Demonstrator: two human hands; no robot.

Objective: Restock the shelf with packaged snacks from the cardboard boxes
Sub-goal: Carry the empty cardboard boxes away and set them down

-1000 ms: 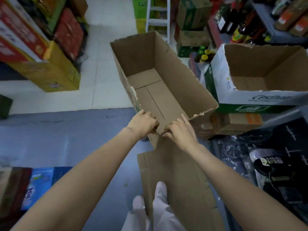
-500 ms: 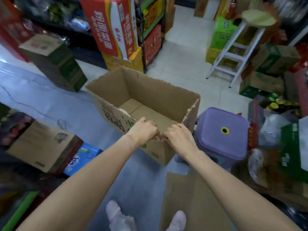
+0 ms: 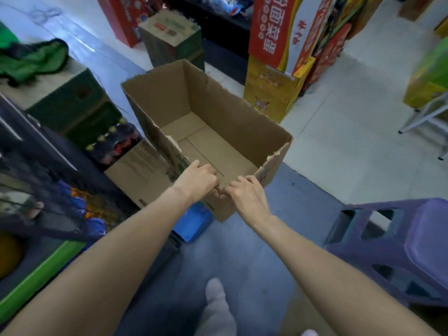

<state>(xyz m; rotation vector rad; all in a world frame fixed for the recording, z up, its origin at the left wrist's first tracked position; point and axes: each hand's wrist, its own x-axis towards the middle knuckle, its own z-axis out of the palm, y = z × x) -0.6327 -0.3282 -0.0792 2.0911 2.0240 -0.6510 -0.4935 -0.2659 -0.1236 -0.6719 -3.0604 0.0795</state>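
Hands first: my left hand point(image 3: 197, 181) and right hand point(image 3: 244, 196) both grip the empty box's point(image 3: 218, 112) near wall, so I should keep my pull even to avoid ripping its torn rim.

Floor point(image 3: 351, 146): pale tiles, changing to blue-grey covering nearer the camera. Purple stool point(image 3: 397, 253): on the blue-grey area. Left of the stool: stacked green cartons point(image 3: 72, 103). Beyond the stool: red and yellow cartons point(image 3: 278, 57), white stand legs point(image 3: 424, 117).
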